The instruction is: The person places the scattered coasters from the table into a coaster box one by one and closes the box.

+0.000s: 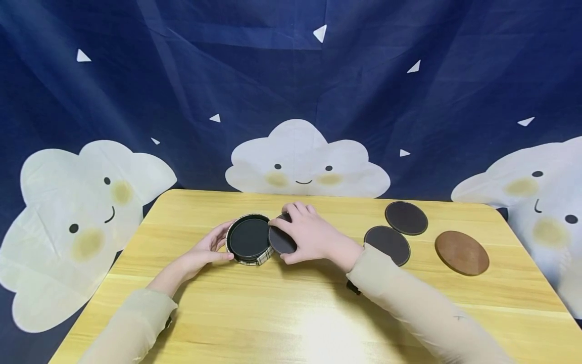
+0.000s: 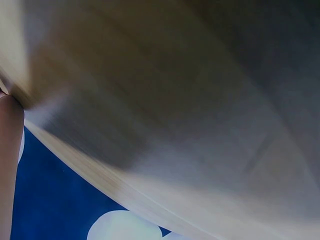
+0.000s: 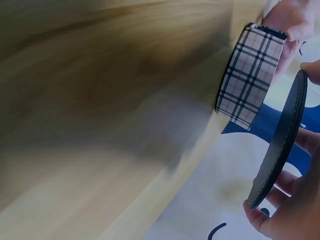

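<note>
A round coaster holder with a black inside and a plaid outer wall point(image 1: 263, 258) stands on the table, left of the middle. My left hand point(image 1: 203, 254) grips its left side, the thumb in front and the fingers behind. Whether the dark disc inside is a coaster or the holder's floor, I cannot tell. With my right hand point(image 1: 313, 233) I hold a dark round coaster point(image 1: 281, 236) by its edge, tilted, right beside the holder. The right wrist view shows this coaster's stitched edge point(image 3: 280, 142) and the plaid wall point(image 3: 252, 72) with a gap between them.
Farther right on the wooden table point(image 1: 273, 313) lie a dark coaster point(image 1: 406, 218), another dark coaster point(image 1: 386, 243) partly behind my right sleeve, and a brown coaster point(image 1: 462, 253). A blue cloth point(image 1: 291, 76) with clouds hangs behind the table. The left wrist view shows mostly blurred tabletop.
</note>
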The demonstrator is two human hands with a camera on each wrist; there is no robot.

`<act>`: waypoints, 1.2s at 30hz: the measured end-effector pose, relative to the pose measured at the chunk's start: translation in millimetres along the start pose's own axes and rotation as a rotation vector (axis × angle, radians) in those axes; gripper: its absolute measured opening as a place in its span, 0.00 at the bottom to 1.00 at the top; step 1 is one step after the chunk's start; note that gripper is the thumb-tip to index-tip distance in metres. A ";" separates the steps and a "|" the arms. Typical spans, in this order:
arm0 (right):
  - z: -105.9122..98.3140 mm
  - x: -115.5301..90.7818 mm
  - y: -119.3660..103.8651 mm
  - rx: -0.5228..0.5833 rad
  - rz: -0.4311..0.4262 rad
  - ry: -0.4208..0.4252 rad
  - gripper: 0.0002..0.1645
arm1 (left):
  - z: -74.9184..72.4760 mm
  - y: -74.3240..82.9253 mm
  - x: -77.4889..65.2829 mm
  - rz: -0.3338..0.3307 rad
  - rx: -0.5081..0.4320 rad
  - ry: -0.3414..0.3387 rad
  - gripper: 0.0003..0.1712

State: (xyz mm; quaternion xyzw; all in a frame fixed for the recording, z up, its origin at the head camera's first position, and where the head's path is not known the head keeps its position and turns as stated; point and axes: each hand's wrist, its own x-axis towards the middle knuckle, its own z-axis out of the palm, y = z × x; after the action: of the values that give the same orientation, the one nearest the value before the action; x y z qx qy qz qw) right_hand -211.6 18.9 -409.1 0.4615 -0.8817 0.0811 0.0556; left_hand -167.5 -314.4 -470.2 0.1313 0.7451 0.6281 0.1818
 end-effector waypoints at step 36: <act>21.1 76.5 -34.8 -0.047 0.002 -0.086 0.47 | 1.5 1.1 -0.9 -0.015 0.009 0.012 0.55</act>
State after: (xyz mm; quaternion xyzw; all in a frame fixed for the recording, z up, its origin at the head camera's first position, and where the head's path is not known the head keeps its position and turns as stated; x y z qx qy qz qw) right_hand -226.9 -66.3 -413.4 0.4623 -0.8853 0.0407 0.0285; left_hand -166.1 -313.2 -469.2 0.1227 0.7501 0.6240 0.1816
